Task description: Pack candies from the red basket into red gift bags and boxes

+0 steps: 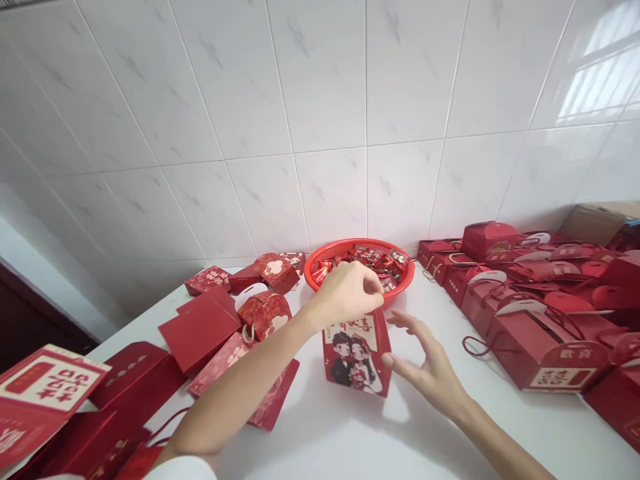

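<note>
A red box printed with a cartoon couple stands on the white table in the middle. Over its top edge is my left hand, fingers curled together; what they hold, if anything, is hidden. My right hand is at the box's right side, thumb and fingers apart, the thumb close to the side, with nothing held. Behind the box, a red plastic basket holds several wrapped sweets, partly covered by my left hand.
Rows of closed red boxes fill the right side. Loose red boxes and flat pieces lie at the left, under and beside my left forearm. A tiled wall stands behind the table. A brown carton is at the far right.
</note>
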The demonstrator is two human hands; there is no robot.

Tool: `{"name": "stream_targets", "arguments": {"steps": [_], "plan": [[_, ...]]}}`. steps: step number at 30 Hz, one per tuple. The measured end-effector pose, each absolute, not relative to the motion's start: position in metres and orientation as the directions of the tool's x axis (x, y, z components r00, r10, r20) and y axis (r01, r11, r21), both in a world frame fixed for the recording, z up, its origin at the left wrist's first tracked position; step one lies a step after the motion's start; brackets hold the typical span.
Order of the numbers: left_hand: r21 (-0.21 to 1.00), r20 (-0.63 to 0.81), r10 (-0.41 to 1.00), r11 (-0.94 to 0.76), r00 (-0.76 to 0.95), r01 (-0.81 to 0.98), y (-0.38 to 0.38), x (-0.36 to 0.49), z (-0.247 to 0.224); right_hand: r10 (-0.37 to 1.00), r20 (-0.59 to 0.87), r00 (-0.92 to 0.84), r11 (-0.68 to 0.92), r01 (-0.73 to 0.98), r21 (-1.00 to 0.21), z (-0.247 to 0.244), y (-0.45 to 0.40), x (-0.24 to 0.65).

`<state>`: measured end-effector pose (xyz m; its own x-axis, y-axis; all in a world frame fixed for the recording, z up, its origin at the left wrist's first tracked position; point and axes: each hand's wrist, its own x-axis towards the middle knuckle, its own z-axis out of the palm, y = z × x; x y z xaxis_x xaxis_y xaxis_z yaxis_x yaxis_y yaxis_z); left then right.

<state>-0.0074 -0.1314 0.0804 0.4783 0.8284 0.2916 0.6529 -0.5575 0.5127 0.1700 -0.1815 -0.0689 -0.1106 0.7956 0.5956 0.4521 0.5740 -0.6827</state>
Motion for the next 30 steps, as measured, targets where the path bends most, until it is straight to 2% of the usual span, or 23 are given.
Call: {"name": "stream_targets", "arguments": {"steps": [6, 10, 14, 18, 24, 30], "plan": [[0.712, 0.199, 0.851, -0.466, 0.486, 0.525, -0.116, -0.006, 0.049, 0.863, 0.470, -0.186, 0.497, 0.482, -0.722, -0.079, -0.181, 0.163], [0.792, 0.139, 0.806, -0.439, 0.575, 0.424, -0.106, -0.017, 0.046, 0.894, 0.407, -0.186, 0.444, 0.486, -0.753, -0.082, -0.179, 0.162], [0.775, 0.072, 0.740, -0.464, 0.669, 0.430, -0.105, -0.039, 0.059, 0.916, 0.350, -0.194, 0.400, 0.434, -0.807, -0.082, -0.174, 0.164], [0.758, 0.045, 0.756, -0.451, 0.653, 0.471, -0.108, -0.056, 0.065, 0.927, 0.303, -0.223, 0.369, 0.382, -0.847, -0.082, -0.170, 0.164], [0.762, 0.055, 0.766, -0.447, 0.640, 0.469, -0.106, -0.062, 0.054, 0.922, 0.304, -0.239, 0.371, 0.325, -0.870, -0.088, -0.167, 0.160], [0.751, 0.130, 0.768, -0.490, 0.627, 0.444, -0.101, -0.063, 0.046, 0.926, 0.289, -0.244, 0.358, 0.316, -0.879, -0.090, -0.163, 0.157]]}}
